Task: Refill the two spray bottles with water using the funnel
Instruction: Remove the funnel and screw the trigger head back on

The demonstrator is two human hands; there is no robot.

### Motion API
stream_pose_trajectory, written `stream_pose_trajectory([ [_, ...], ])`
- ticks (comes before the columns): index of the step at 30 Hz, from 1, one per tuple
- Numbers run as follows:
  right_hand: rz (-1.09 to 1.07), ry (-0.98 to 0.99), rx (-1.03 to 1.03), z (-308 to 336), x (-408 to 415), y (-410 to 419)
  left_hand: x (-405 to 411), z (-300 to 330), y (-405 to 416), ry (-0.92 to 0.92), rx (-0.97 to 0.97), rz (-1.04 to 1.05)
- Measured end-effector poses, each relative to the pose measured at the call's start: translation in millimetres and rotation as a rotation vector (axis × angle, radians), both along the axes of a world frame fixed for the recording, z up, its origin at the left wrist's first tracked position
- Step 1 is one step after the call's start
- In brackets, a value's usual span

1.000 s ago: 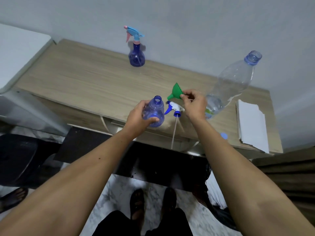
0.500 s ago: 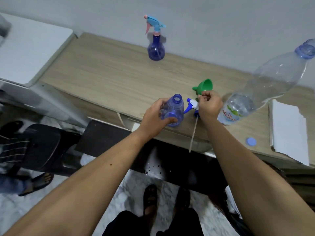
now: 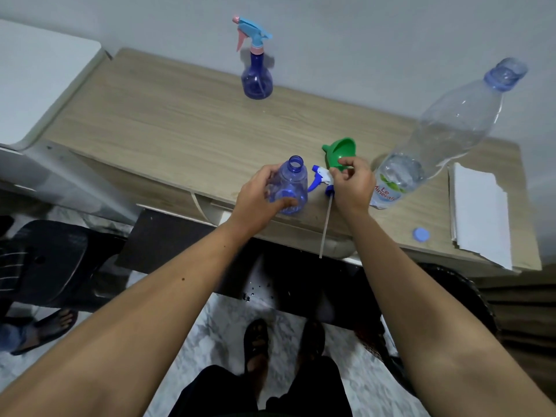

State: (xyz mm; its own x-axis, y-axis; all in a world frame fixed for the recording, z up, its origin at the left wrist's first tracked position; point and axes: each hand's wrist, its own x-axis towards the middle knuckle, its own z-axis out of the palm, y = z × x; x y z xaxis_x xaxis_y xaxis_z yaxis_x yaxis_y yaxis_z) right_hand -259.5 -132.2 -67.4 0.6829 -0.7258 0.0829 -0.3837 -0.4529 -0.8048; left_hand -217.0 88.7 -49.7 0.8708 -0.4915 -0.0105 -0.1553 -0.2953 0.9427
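right hand [image 3: 351,184]: pinching the green funnel [image 3: 340,158], spout pointing left
target: open bottle [image 3: 291,183] mouth, just left of those fingertips
left hand [image 3: 259,196]: wrapped round that bottle

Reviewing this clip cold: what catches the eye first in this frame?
Centre stage, the left hand grips an uncapped blue spray bottle at the desk's near edge, while the right hand pinches a green funnel beside it. A tall, open, nearly empty water bottle stands at right, and a second spray bottle, trigger head on, stands by the wall.
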Motion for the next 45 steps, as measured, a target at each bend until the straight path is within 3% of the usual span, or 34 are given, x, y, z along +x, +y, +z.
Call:
stream_pose_trajectory([
  [5, -0.015, 0.111, -0.055, -3.5, -17.3, 12.2, 0.5, 0.1, -0.9, 0.012, 0.003, 0.011],
  [12, -0.138, 0.257, 0.143, -0.5, -16.3, 23.3, 1.2, -1.2, -0.3, -0.001, -0.004, 0.005],
  [18, -0.137, 0.291, 0.175, 3.2, -13.9, 22.9, 2.3, -4.0, 1.4, -0.043, 0.004, 0.001],
  [24, -0.138, 0.182, 0.248, 13.8, -18.6, 27.1, 2.6, -6.3, 1.1, -0.039, 0.009, 0.001],
  [31, -0.075, -0.11, 0.449, 47.5, -30.0, 24.6, 4.4, -9.0, 2.2, -0.007, 0.03, 0.0],
  [45, 0.207, -0.424, 0.37, 170.0, -31.0, 30.1, 5.2, -10.0, 3.6, 0.032, -0.024, -0.007],
])
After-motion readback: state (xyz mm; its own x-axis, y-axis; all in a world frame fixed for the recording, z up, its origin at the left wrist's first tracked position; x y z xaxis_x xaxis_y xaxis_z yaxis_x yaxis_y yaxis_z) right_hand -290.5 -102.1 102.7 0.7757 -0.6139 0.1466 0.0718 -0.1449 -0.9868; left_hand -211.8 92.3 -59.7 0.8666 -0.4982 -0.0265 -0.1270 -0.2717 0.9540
